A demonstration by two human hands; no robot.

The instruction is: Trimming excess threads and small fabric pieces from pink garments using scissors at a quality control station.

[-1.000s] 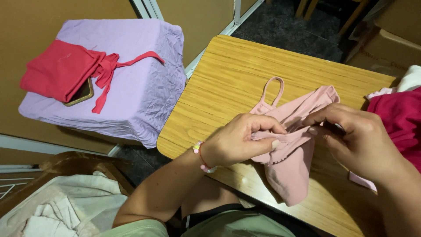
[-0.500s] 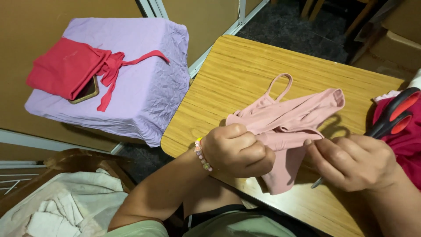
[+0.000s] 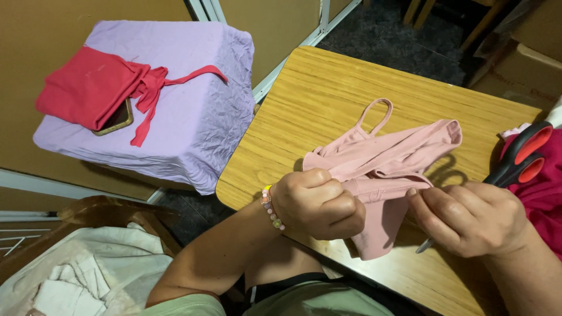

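Head view: the left hand point(image 3: 319, 205) is closed in a fist around a bunched edge of the pink garment point(image 3: 386, 169), pinning it above the near edge of the wooden table point(image 3: 310, 99). A bead bracelet point(image 3: 271, 208) sits on that wrist. The right hand point(image 3: 471, 216) pinches the garment's fabric between thumb and fingertips just right of the left fist, and it also holds scissors point(image 3: 518, 161): the red and black handles stick up past the knuckles, and the metal tip shows below the hand, over the table. The garment lies spread on the table, its thin strap loop pointing away from the person, one end hanging down between the two hands. A dark pink cloth point(image 3: 547, 193) lies at the table's right edge, under the scissor handles. To the left, well apart from the table, stands a box covered in lilac cloth point(image 3: 193, 117), with a folded red garment point(image 3: 93, 88) on top and a phone point(image 3: 117, 120) partly tucked under it. White fabric point(image 3: 88, 275) lies at the lower left.
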